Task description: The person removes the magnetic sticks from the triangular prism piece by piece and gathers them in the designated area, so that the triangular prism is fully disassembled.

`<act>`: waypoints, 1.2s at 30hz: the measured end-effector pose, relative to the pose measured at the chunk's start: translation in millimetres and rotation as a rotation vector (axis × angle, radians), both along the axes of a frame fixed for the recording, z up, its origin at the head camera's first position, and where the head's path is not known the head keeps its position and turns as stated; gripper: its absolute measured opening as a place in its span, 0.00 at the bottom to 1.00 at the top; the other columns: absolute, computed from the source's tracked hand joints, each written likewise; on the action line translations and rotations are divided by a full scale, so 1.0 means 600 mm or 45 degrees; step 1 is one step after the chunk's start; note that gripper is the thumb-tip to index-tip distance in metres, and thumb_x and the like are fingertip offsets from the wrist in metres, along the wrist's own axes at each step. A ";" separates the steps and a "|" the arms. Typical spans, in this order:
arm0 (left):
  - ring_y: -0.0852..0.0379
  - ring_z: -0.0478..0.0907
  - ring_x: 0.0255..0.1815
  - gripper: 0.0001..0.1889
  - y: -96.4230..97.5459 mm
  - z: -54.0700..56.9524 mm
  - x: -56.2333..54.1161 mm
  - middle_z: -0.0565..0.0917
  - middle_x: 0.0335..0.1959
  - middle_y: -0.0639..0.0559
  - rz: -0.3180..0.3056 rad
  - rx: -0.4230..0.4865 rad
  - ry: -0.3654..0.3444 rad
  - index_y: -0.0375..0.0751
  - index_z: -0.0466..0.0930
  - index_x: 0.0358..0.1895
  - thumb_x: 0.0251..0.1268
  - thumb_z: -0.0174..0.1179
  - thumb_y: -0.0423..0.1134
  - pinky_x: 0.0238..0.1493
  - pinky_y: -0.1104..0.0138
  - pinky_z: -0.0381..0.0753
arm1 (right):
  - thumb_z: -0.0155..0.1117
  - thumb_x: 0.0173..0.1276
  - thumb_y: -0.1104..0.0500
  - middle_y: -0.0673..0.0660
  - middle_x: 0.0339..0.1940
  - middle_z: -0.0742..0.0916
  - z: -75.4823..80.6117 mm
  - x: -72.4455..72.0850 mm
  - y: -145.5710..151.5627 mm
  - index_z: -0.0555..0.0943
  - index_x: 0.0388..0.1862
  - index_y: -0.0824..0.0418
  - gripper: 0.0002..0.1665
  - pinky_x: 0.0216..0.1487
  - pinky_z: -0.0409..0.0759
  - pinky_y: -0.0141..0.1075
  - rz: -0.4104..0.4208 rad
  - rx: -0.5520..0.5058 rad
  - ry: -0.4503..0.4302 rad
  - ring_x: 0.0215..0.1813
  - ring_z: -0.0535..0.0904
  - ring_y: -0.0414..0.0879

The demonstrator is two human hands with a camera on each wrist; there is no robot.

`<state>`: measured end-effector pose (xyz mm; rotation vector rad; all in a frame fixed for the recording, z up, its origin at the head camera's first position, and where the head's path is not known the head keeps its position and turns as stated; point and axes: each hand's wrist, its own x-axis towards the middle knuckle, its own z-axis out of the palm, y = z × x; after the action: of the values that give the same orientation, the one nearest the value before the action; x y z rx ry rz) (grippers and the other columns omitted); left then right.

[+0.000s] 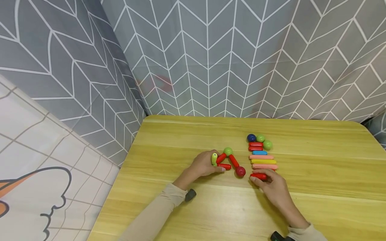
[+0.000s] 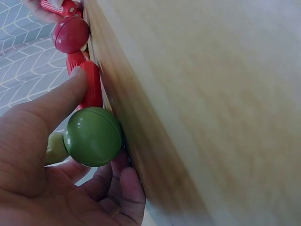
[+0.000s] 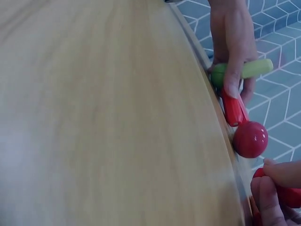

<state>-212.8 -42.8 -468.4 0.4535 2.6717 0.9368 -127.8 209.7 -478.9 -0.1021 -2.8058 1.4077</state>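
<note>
Left hand (image 1: 204, 164) curled round green ball (image 2: 94, 137), thumb on red stick (image 2: 94, 89) — right hand (image 1: 273, 188) pinches second red stick (image 1: 259, 176).

- The frame (image 1: 233, 161), sticks (image 1: 263, 161) and balls (image 1: 260, 138) are on the table (image 1: 223, 211).
- The curtain (image 1: 208, 60) is behind, at 12 o'clock.
- Left hand (image 1: 204, 164): frame's 9 o'clock.
- Sticks: frame's 3 o'clock.
- Balls: sticks' 12 o'clock.
- Right hand (image 1: 273, 186): frame's 4 o'clock, another stick (image 1: 259, 176) in it.
</note>
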 end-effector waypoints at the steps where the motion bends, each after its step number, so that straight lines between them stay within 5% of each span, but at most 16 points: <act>1: 0.59 0.76 0.41 0.25 0.000 0.000 0.000 0.82 0.38 0.56 0.000 0.002 -0.002 0.47 0.80 0.53 0.54 0.76 0.51 0.46 0.67 0.74 | 0.72 0.66 0.58 0.61 0.51 0.89 0.000 0.001 0.002 0.85 0.54 0.59 0.18 0.37 0.80 0.25 -0.010 -0.020 -0.006 0.38 0.80 0.29; 9: 0.58 0.75 0.42 0.26 0.001 -0.001 -0.003 0.82 0.39 0.56 0.001 0.000 -0.010 0.47 0.79 0.53 0.54 0.75 0.52 0.46 0.67 0.73 | 0.67 0.71 0.57 0.66 0.54 0.88 0.003 0.006 0.022 0.82 0.56 0.65 0.18 0.38 0.82 0.23 -0.062 -0.115 -0.008 0.41 0.81 0.21; 15: 0.57 0.77 0.44 0.25 0.001 0.000 -0.003 0.84 0.41 0.55 0.017 0.016 -0.024 0.47 0.80 0.52 0.53 0.76 0.52 0.48 0.65 0.75 | 0.72 0.66 0.50 0.63 0.54 0.87 0.006 0.015 0.036 0.83 0.53 0.60 0.21 0.29 0.79 0.28 -0.182 0.017 -0.041 0.36 0.78 0.22; 24: 0.56 0.76 0.45 0.26 -0.004 -0.001 -0.004 0.84 0.43 0.53 -0.011 0.025 -0.041 0.45 0.80 0.54 0.54 0.76 0.50 0.50 0.64 0.76 | 0.75 0.63 0.56 0.60 0.45 0.87 -0.007 0.020 0.053 0.87 0.48 0.61 0.16 0.33 0.78 0.22 -0.148 0.202 0.186 0.34 0.73 0.21; 31: 0.54 0.73 0.44 0.32 -0.027 0.010 -0.009 0.80 0.45 0.50 -0.079 0.208 -0.244 0.46 0.76 0.62 0.50 0.78 0.37 0.46 0.64 0.77 | 0.79 0.56 0.63 0.61 0.42 0.86 -0.021 0.018 0.064 0.87 0.46 0.63 0.18 0.31 0.74 0.17 -0.140 0.246 0.314 0.32 0.72 0.20; 36: 0.54 0.73 0.48 0.40 -0.045 0.015 -0.010 0.78 0.49 0.50 -0.165 0.215 -0.321 0.49 0.71 0.68 0.48 0.77 0.30 0.50 0.65 0.80 | 0.80 0.54 0.63 0.61 0.41 0.86 -0.022 0.017 0.071 0.87 0.44 0.63 0.18 0.29 0.71 0.19 -0.139 0.262 0.360 0.29 0.71 0.21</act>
<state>-219.1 -69.7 -459.5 0.5012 2.3207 1.1054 -117.3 252.2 -492.3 -0.0499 -2.6447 1.0143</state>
